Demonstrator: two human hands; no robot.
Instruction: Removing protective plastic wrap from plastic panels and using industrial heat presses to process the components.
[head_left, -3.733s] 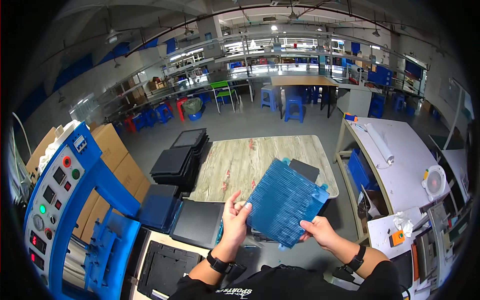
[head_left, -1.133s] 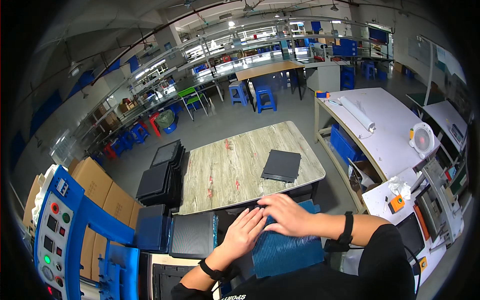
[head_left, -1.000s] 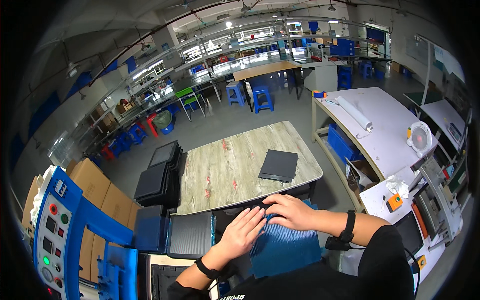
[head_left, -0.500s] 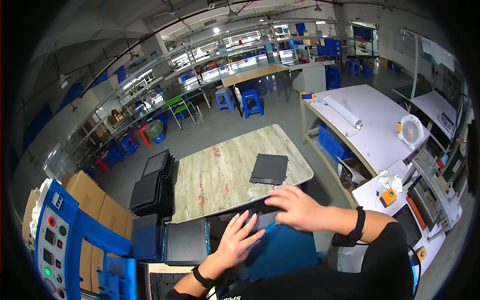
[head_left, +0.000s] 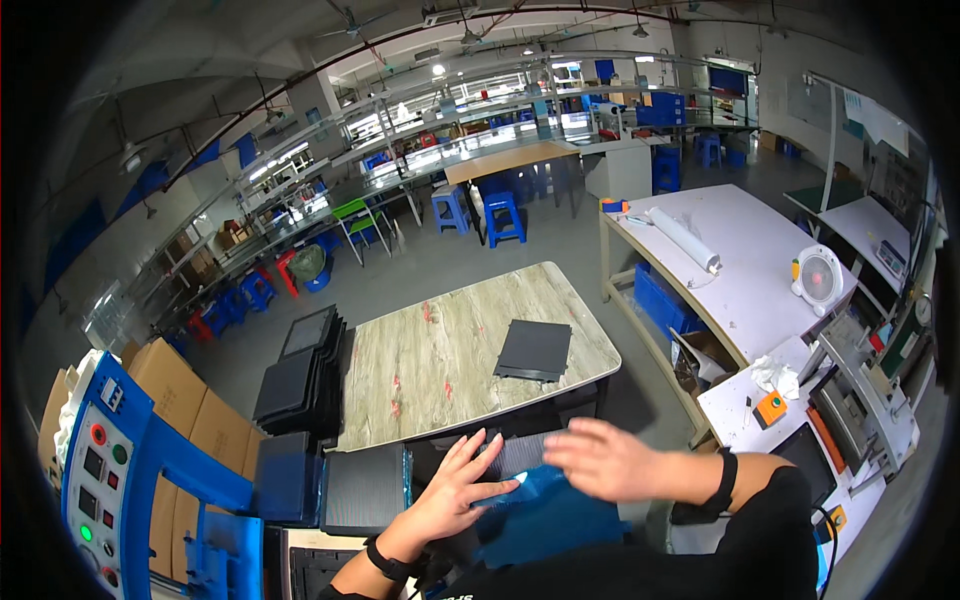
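Note:
A blue ridged tray (head_left: 545,520) lies low in front of me, over a dark ribbed tray (head_left: 520,455). My left hand (head_left: 455,495) rests flat with fingers spread on the blue tray's left edge. Blurred by motion, my right hand (head_left: 605,460) hovers open over the tray's upper right part; whether it touches I cannot tell. A black band sits on each wrist.
A wood-grain table (head_left: 450,350) ahead carries a flat black tray (head_left: 535,348). Stacks of black trays (head_left: 300,375) stand at its left, another dark tray (head_left: 365,488) nearer. A blue machine (head_left: 130,490) and cardboard boxes (head_left: 185,400) are left; white benches (head_left: 760,260) right.
The blue tray, earlier held up in both hands, now lies low in front of me. My right hand has slid right across it, and the view has tilted.

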